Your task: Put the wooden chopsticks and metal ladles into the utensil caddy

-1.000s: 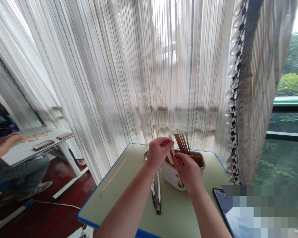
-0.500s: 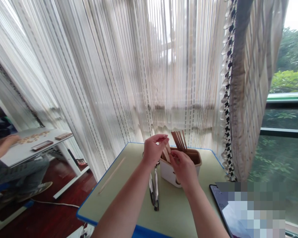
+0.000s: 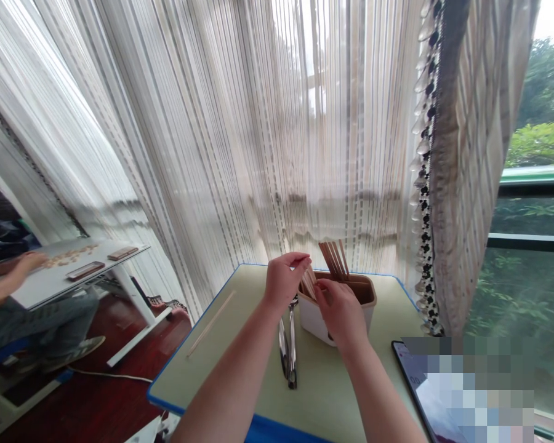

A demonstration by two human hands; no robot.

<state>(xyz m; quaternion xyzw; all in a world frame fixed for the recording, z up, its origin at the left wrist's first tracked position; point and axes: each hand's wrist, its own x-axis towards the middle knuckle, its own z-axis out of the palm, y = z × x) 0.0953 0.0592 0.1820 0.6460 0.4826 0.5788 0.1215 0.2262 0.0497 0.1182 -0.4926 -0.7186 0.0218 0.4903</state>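
Observation:
My left hand (image 3: 281, 282) is closed in a pinch on the upper ends of light wooden chopsticks (image 3: 309, 282) at the left side of a white utensil holder (image 3: 311, 317) with a brown rim. Lower down, by the rim, my right hand (image 3: 344, 311) closes its fingertips on the same chopsticks and hides part of the holder's front. Several darker brown chopsticks (image 3: 334, 261) lean upright in the back of the holder. Metal cutlery (image 3: 292, 363) lies on the table just left of it. A pale pair of chopsticks (image 3: 211, 324) rests farther left.
The greenish table (image 3: 253, 283) has a blue edge, with a curtain (image 3: 240, 154) behind it. A phone (image 3: 413, 384) lies at the right. At the left, another person's hand (image 3: 28, 263) is at a white table (image 3: 41, 289) bearing small wooden pieces.
The view has shifted slightly, so the left table sits a little farther right in the picture. Both hands stay at the holder with almost the same grip.

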